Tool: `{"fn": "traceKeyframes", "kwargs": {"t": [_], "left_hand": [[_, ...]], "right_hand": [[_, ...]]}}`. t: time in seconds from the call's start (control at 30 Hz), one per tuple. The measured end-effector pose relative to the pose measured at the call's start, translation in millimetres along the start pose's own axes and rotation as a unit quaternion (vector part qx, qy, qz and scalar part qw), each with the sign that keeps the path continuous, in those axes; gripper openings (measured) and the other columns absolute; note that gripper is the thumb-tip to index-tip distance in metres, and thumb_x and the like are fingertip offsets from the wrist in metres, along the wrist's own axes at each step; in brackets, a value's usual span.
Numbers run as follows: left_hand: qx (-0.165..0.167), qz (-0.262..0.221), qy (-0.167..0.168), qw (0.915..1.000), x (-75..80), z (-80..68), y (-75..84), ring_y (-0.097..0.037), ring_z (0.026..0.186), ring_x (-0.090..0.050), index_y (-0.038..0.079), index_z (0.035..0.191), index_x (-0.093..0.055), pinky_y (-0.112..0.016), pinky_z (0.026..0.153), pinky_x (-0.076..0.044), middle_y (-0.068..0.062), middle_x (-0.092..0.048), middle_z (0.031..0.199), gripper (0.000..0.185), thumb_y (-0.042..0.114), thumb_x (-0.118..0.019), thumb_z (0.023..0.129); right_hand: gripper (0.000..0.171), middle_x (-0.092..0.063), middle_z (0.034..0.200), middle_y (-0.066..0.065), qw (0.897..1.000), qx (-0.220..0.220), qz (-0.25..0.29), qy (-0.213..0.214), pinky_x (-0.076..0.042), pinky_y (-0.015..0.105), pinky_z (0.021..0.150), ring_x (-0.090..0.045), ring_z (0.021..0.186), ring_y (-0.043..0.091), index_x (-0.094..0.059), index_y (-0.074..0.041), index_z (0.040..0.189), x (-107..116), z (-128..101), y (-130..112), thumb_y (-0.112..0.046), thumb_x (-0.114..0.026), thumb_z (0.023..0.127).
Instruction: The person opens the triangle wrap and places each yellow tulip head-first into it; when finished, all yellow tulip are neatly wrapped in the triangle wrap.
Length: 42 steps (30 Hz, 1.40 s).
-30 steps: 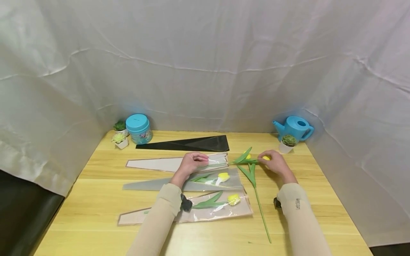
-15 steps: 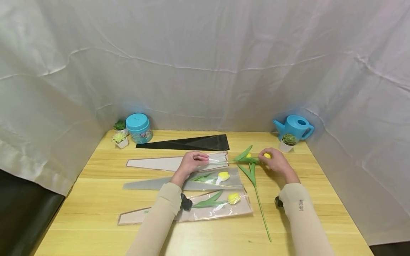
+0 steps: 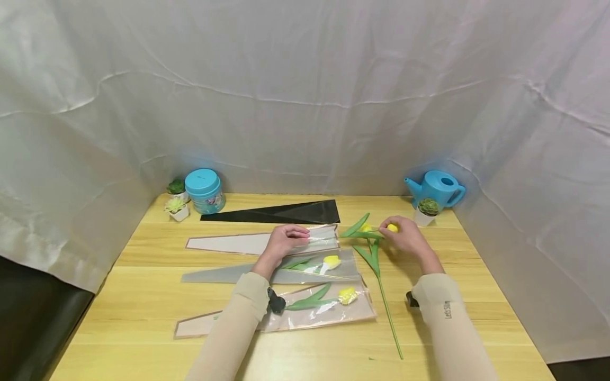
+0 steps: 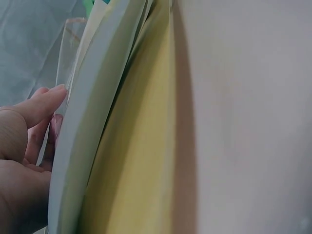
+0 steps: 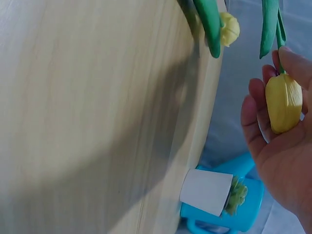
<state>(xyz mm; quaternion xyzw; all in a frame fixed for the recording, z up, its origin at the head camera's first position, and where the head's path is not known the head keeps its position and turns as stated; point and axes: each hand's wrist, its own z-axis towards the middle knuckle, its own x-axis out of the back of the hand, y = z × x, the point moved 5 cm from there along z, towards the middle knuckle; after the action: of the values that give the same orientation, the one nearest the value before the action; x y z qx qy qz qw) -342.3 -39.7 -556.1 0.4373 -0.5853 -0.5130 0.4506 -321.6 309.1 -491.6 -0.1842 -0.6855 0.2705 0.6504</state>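
My right hand [image 3: 407,239] pinches the stem of a yellow tulip [image 5: 284,103] just below its bloom, between thumb and fingers. The tulip's green leaves [image 3: 353,227] lie just outside the mouth of a white flower sleeve [image 3: 229,243]; its stem points into the sleeve. My left hand [image 3: 284,242] pinches the clear film of that sleeve near its wide end, and in the left wrist view the film [image 4: 73,46] stands lifted by the thumb. A second loose tulip, its stem [image 3: 388,307] slanting toward me, lies under the held one.
A grey sleeve [image 3: 214,274] and a pink-edged sleeve [image 3: 329,316], each with a yellow tulip inside, lie nearer me. Behind is a black sleeve [image 3: 286,212]. A blue jar [image 3: 204,191] and two small succulents stand back left; a blue watering can [image 3: 437,189] and potted succulent [image 3: 425,212] back right.
My right hand has shifted slightly left with the tulip, and its leaves have come closer to the white sleeve's mouth. My left hand has stayed in place on the sleeve.
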Motion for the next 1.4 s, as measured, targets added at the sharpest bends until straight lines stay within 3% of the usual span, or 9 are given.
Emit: {"fn": "traceKeyframes", "kwargs": {"t": [0.33, 0.67, 1.4], "left_hand": [[-0.009, 0.006, 0.009, 0.9999, -1.7, -2.3, 5.9, -0.015, 0.092, -0.076, 0.006, 0.104, -0.080, -0.024, 0.080, -0.060, -0.007, -0.081, 0.098, 0.020, 0.000, -0.083, 0.085], [-0.027, 0.000, 0.010, 0.9996, -5.8, -3.2, 9.9, -0.016, 0.091, -0.077, 0.004, 0.103, -0.080, -0.023, 0.079, -0.060, -0.010, -0.081, 0.099, 0.020, -0.001, -0.083, 0.084], [-0.052, -0.011, -0.013, 0.9985, -20.0, -3.9, 21.3, -0.016, 0.091, -0.077, 0.001, 0.107, -0.079, -0.024, 0.082, -0.060, -0.014, -0.080, 0.104, 0.023, -0.003, -0.082, 0.084]], "right_hand": [[0.023, -0.061, 0.137, 0.025, 1.000, -0.018, 0.007, 0.001, -0.038, 0.064, 0.114, -0.050, 0.134, 0.046, -0.070, -0.007, 0.111, -2.9, -1.2, -5.8, -0.027, -0.062, 0.106], [0.023, -0.064, 0.135, 0.025, 1.000, -0.008, 0.008, 0.011, -0.038, 0.064, 0.114, -0.051, 0.134, 0.048, -0.072, -0.006, 0.109, -8.2, -2.3, -15.8, -0.027, -0.063, 0.105], [0.018, -0.068, 0.129, 0.021, 1.000, 0.000, 0.012, 0.021, -0.042, 0.061, 0.113, -0.057, 0.129, 0.042, -0.074, -0.006, 0.106, -33.0, 4.5, -50.6, -0.022, -0.066, 0.103]]}}
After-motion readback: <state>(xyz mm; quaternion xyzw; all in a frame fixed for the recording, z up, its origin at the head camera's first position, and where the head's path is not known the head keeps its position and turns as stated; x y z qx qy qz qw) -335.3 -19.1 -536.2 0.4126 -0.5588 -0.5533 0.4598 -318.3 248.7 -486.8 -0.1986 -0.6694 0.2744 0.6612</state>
